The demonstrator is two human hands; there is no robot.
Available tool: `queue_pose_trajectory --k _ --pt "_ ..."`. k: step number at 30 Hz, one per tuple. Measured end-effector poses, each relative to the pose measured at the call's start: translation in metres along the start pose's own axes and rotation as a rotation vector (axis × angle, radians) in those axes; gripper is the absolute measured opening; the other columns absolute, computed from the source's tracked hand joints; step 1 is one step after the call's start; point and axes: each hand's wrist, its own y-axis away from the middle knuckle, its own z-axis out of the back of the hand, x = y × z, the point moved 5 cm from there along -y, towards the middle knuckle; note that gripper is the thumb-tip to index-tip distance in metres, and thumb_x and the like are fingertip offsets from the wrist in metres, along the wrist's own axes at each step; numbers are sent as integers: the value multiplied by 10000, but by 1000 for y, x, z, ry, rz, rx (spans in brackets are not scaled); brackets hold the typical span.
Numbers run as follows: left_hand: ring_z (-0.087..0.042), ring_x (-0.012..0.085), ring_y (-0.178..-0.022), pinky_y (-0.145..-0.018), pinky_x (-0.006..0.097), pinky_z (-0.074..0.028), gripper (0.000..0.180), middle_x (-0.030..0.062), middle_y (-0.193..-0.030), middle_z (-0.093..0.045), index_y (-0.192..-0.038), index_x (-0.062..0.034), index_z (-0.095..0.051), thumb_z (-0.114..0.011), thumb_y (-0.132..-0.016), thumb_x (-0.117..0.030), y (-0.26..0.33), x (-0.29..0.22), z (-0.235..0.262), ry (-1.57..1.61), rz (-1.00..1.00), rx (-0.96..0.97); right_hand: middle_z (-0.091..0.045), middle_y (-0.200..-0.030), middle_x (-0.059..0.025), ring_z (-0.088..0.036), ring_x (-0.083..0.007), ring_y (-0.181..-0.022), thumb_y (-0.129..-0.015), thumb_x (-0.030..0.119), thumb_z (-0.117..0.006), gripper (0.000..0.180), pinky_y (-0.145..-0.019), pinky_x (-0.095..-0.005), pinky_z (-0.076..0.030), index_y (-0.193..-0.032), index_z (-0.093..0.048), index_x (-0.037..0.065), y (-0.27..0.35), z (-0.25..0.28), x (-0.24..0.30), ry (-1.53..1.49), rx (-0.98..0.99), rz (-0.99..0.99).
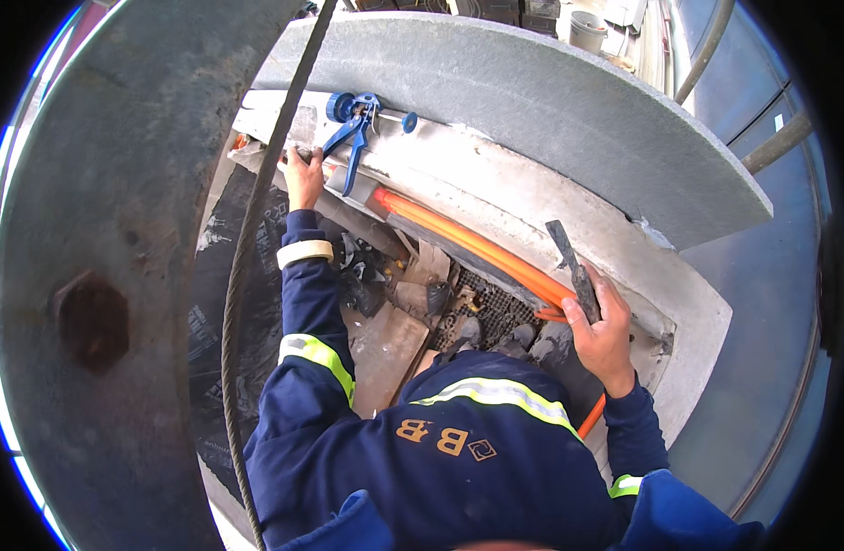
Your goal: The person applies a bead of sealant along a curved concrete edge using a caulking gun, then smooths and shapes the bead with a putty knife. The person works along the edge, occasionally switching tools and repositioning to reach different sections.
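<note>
My right hand (pixel 602 332) is closed round the dark, worn handle of a narrow flat-bladed scraper (pixel 560 241), its blade pointing up and away over the pale ledge. Reaching far forward, my left hand (pixel 304 176) is closed at the ledge's left end; a small dark thing shows at its fingertips, too hidden to name. Just right of that hand a blue caulking gun (pixel 356 124) lies on the pale concrete ledge (pixel 495 179), its handles hanging over the near edge.
A curved grey stone slab (pixel 532 83) stands behind the ledge. Orange pipes (pixel 477 243) run below its near edge. A steel cable (pixel 238 266) and a large bolted metal beam (pixel 119 202) stand at left. Boards (pixel 385 344) and debris lie underfoot. Blue panels (pixel 761 367) line the right.
</note>
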Motion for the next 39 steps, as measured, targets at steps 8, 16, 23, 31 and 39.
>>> queue_pose_trajectory --k 8,16,23,31,39 --pt "-667 462 -1016 -997 467 -465 505 324 -973 -689 -1183 105 -565 -715 -942 -312 3 5 0 146 53 -40 -663 -974 -191 -666 -289 -871 -926 110 -722 468 -808 -362 -524 -1318 -595 -111 2 -13 -12 -24 43 -75" --pt "-748 353 -849 -754 420 -563 367 265 -938 -735 -1128 64 -591 -725 -952 -229 90 -39 45 252 24 -172 -661 -946 -170 -674 -245 -764 -901 29 -716 419 -738 -370 -527 -1288 -610 -93 -19 1 27 43 -43 18" --pt "-764 317 -854 -740 389 -577 291 228 -937 -748 -1091 41 -569 -747 -882 -55 209 -109 67 331 82 -28 -661 -979 -210 -672 -336 -851 -885 48 -725 326 -765 -398 -517 -1184 -624 -33 -106 -46 71 13 117 363" --pt "-656 444 -870 -775 457 -522 351 221 -939 -642 -1084 15 -603 -719 -754 46 257 -143 55 330 -74 86 -652 -1028 -302 -708 -446 -947 -969 307 -662 455 -834 -496 -595 -1192 -561 -76 -188 -231 69 409 406 277" --pt "-698 451 -857 -763 444 -552 354 247 -942 -681 -1105 26 -576 -673 -766 45 259 -144 59 162 -172 107 -753 -921 -219 -758 -347 -886 -778 131 -733 403 -773 -439 -612 -1131 -671 -54 -184 -265 71 405 347 377"
